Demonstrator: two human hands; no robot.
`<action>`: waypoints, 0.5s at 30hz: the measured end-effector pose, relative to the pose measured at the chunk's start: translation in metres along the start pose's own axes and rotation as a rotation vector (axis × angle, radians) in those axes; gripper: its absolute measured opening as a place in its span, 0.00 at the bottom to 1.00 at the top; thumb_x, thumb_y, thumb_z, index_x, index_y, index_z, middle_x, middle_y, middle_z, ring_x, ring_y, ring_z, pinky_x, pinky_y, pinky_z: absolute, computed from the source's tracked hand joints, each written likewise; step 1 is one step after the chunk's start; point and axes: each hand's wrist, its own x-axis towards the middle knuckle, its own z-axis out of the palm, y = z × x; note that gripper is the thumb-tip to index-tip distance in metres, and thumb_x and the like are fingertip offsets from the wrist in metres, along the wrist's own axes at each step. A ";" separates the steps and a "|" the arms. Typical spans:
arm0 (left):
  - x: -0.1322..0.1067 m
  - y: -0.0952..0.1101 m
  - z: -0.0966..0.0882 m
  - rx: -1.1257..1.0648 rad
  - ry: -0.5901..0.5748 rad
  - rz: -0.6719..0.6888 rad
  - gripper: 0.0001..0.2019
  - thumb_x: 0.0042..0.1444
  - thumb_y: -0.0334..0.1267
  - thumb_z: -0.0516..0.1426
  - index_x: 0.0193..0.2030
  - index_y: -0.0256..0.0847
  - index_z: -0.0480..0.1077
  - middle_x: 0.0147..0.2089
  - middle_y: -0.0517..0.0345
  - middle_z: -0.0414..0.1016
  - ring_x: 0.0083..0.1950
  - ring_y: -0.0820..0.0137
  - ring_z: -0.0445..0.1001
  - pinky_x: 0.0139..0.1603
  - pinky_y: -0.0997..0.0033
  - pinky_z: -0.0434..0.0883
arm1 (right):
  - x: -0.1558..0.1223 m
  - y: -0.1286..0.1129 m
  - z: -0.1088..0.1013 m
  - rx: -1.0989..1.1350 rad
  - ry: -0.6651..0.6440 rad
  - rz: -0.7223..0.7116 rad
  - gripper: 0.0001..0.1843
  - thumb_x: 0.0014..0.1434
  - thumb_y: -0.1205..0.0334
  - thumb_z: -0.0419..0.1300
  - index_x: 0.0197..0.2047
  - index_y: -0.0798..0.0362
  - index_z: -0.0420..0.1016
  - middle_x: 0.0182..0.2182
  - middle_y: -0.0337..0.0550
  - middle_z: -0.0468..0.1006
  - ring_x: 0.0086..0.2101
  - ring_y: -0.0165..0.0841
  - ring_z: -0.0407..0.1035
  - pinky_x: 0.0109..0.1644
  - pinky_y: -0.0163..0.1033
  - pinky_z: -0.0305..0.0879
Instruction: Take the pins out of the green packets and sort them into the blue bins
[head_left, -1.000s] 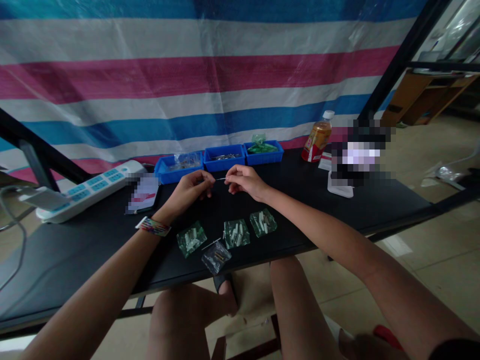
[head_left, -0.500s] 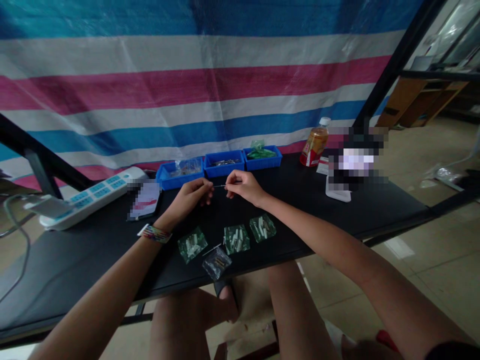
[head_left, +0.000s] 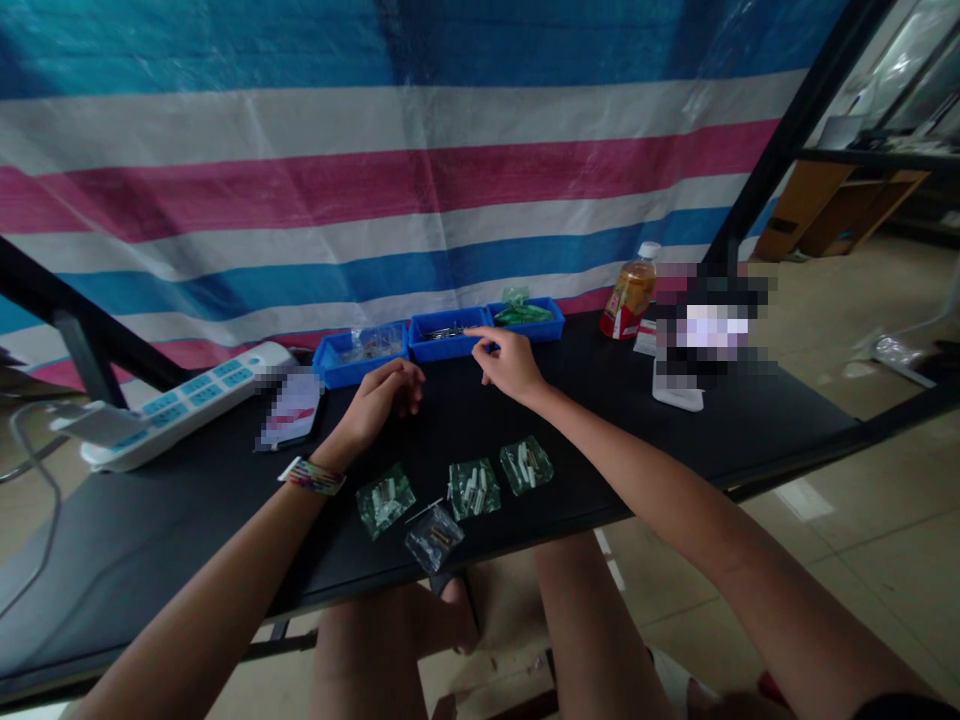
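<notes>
My left hand (head_left: 382, 393) rests on the black table (head_left: 150, 520) with its fingers curled in; whatever is inside them is hidden. My right hand (head_left: 508, 362) reaches to the front rim of the middle blue tray (head_left: 442, 337), index finger stretched toward it and the other fingers curled. I cannot see anything in that hand. The tray holds small metal parts. Near the table's front edge lie three green bags (head_left: 474, 488) of white pieces, a small clear bag (head_left: 433, 537) and a thin metal pin (head_left: 424, 511).
A left blue tray (head_left: 360, 350) and a right blue tray (head_left: 525, 315) flank the middle one. A white power strip (head_left: 180, 400) lies at the left. A drink bottle (head_left: 631, 295) stands at the back right. A striped tarp hangs behind the table.
Both hands held a thin pin between them before. They have parted: my right hand has moved away to the middle blue tray, while my left hand has stayed curled on the table.
</notes>
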 end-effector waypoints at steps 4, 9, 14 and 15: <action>-0.002 0.003 0.004 0.042 -0.027 0.001 0.15 0.62 0.50 0.58 0.40 0.39 0.71 0.29 0.60 0.72 0.25 0.71 0.72 0.25 0.73 0.65 | -0.014 -0.004 0.006 -0.079 -0.132 -0.073 0.09 0.59 0.69 0.59 0.37 0.54 0.82 0.32 0.41 0.81 0.26 0.28 0.72 0.29 0.32 0.64; -0.005 0.003 0.005 0.092 -0.023 0.041 0.13 0.62 0.48 0.57 0.39 0.39 0.72 0.28 0.59 0.72 0.25 0.71 0.71 0.25 0.73 0.65 | -0.033 -0.025 0.016 -0.054 -0.565 -0.231 0.04 0.58 0.67 0.66 0.32 0.54 0.81 0.27 0.37 0.78 0.28 0.29 0.70 0.35 0.35 0.62; -0.006 0.001 0.006 0.111 -0.022 0.054 0.12 0.63 0.46 0.57 0.39 0.38 0.73 0.27 0.59 0.71 0.25 0.72 0.68 0.27 0.73 0.66 | -0.060 -0.056 0.023 -0.165 -0.857 -0.549 0.07 0.57 0.64 0.70 0.28 0.52 0.79 0.29 0.38 0.76 0.34 0.33 0.70 0.43 0.39 0.63; -0.006 0.001 0.007 0.119 -0.025 0.050 0.12 0.63 0.46 0.57 0.39 0.38 0.73 0.27 0.59 0.71 0.25 0.72 0.68 0.26 0.73 0.65 | -0.064 -0.060 0.024 -0.199 -0.900 -0.572 0.07 0.56 0.66 0.70 0.29 0.52 0.79 0.30 0.38 0.77 0.35 0.33 0.69 0.45 0.39 0.63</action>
